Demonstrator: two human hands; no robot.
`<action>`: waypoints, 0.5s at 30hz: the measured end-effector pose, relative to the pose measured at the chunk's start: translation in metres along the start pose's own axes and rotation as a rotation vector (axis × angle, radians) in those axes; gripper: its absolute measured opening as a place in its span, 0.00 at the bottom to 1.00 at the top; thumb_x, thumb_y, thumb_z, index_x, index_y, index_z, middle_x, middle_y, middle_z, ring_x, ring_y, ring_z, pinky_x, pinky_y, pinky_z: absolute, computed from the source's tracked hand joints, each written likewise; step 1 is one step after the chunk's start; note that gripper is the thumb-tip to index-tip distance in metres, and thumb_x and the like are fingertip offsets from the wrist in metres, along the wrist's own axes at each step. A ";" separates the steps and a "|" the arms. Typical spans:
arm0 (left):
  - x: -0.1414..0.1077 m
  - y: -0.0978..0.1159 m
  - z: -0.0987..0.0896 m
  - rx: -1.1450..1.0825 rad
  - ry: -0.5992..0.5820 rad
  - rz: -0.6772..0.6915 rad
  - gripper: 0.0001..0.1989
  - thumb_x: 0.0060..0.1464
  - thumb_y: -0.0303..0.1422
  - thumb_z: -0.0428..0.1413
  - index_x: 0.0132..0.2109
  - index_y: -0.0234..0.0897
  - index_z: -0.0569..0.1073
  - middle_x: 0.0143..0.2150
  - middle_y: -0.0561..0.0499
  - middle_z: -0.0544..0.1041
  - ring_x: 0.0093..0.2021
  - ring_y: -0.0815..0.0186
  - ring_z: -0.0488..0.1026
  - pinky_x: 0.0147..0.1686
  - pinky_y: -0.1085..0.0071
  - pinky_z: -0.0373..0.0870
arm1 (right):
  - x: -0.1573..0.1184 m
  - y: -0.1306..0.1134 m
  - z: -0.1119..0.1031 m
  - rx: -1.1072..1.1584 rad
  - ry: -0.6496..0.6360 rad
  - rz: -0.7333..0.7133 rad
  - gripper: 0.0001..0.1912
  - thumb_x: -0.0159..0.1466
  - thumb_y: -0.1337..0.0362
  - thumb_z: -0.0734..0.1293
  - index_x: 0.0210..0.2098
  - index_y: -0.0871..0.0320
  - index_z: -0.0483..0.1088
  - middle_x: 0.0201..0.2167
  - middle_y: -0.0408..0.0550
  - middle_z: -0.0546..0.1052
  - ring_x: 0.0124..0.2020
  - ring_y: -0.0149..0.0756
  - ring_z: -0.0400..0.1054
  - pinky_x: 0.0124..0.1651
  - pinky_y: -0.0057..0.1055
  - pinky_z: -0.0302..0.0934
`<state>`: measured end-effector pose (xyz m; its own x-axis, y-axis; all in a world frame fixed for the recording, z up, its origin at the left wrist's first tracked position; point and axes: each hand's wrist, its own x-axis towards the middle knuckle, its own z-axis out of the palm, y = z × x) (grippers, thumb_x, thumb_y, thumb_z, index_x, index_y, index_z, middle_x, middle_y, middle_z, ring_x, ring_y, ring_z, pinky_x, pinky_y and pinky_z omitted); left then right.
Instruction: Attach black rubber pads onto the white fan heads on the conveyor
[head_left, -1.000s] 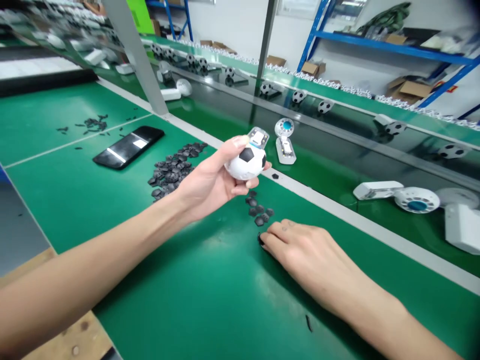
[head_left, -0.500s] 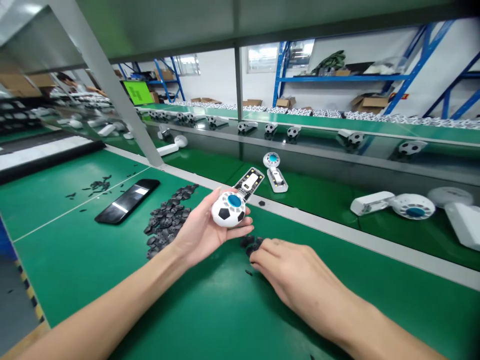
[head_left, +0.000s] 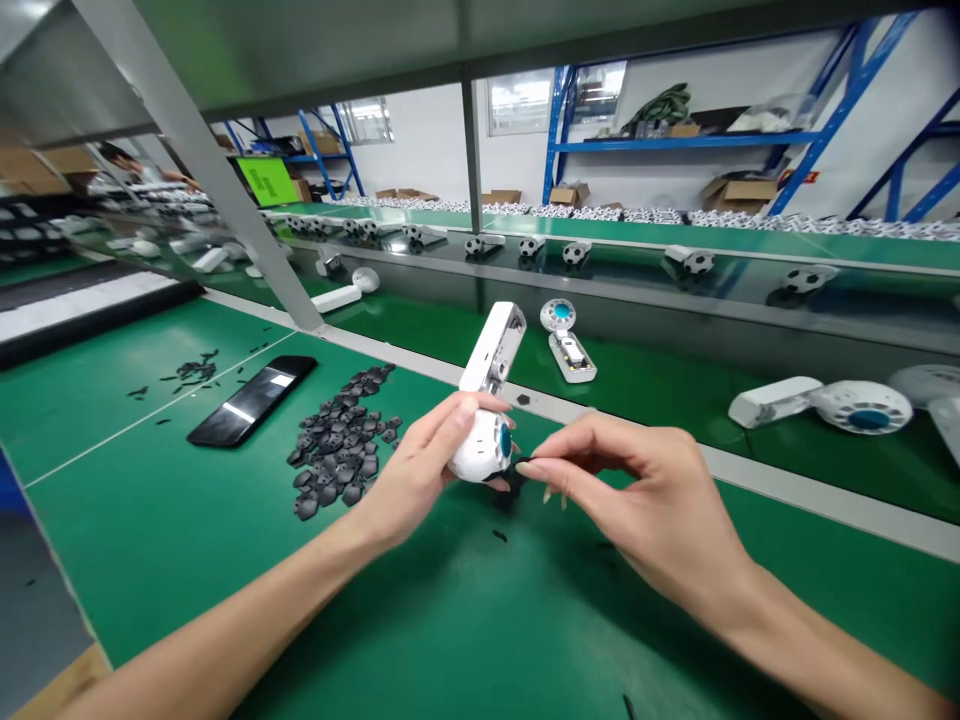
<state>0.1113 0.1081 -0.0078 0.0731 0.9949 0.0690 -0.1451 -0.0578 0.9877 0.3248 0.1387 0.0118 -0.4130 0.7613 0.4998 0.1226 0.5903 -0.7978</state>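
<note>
My left hand (head_left: 409, 475) is closed around the round head of a white soccer-ball device (head_left: 476, 455). Its long white arm (head_left: 491, 345) points up and away, and a blue disc on the head faces right. Close beside the head, my right hand (head_left: 649, 500) pinches a small black piece (head_left: 528, 461) between thumb and fingertips. Whether that piece touches the head I cannot tell. Left of my left hand lies a pile of black pentagon-like pieces (head_left: 337, 445). A few dark bits rest on the green table (head_left: 420, 620) below my hands.
A black phone (head_left: 251, 402) lies left of the pile, with thin black scraps (head_left: 195, 370) beyond it. Past the grey edge strip (head_left: 637, 425), an open device (head_left: 570, 355) and a white device (head_left: 862, 408) lie on the green conveyor. A slanted grey post (head_left: 225, 180) rises at left.
The device has turned in my left hand, its arm now more upright and its blue disc facing right. My right hand has risen from the table pieces to the device, pinching a black piece.
</note>
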 end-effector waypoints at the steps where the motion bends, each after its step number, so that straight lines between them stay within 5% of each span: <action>1: -0.002 -0.001 0.002 0.048 0.016 0.031 0.21 0.70 0.52 0.59 0.51 0.39 0.80 0.45 0.45 0.78 0.39 0.63 0.75 0.36 0.72 0.76 | -0.002 0.000 -0.001 -0.069 0.010 -0.086 0.07 0.69 0.69 0.74 0.33 0.54 0.80 0.30 0.42 0.84 0.28 0.35 0.78 0.32 0.27 0.73; 5: -0.010 -0.007 0.006 0.168 0.064 0.141 0.21 0.73 0.51 0.55 0.50 0.38 0.81 0.51 0.43 0.79 0.42 0.61 0.74 0.40 0.71 0.72 | -0.016 0.003 -0.005 -0.509 0.064 -0.695 0.11 0.72 0.73 0.69 0.38 0.52 0.81 0.37 0.42 0.86 0.34 0.37 0.81 0.36 0.33 0.72; 8: -0.015 -0.009 0.007 0.200 0.057 0.204 0.19 0.74 0.49 0.54 0.51 0.41 0.81 0.55 0.44 0.77 0.45 0.59 0.74 0.45 0.67 0.73 | -0.027 0.004 -0.007 -0.670 0.037 -0.924 0.10 0.71 0.71 0.72 0.37 0.50 0.82 0.37 0.40 0.86 0.33 0.37 0.79 0.34 0.38 0.70; 12: -0.020 -0.009 0.008 0.260 0.040 0.307 0.16 0.77 0.44 0.51 0.53 0.45 0.81 0.57 0.47 0.75 0.50 0.59 0.75 0.52 0.65 0.72 | -0.027 0.002 -0.004 -0.622 0.039 -0.901 0.11 0.72 0.71 0.70 0.36 0.51 0.80 0.37 0.40 0.86 0.30 0.37 0.78 0.30 0.39 0.65; 15: -0.021 -0.009 0.009 0.297 0.032 0.355 0.16 0.78 0.43 0.50 0.53 0.46 0.81 0.57 0.47 0.75 0.54 0.58 0.75 0.56 0.64 0.70 | -0.020 -0.002 0.005 -0.376 0.040 -0.622 0.08 0.71 0.73 0.70 0.38 0.54 0.77 0.34 0.43 0.85 0.31 0.35 0.77 0.32 0.34 0.66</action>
<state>0.1200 0.0865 -0.0169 0.0386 0.9110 0.4106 0.1339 -0.4119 0.9013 0.3285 0.1205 0.0017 -0.4753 0.2596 0.8406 0.1808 0.9639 -0.1954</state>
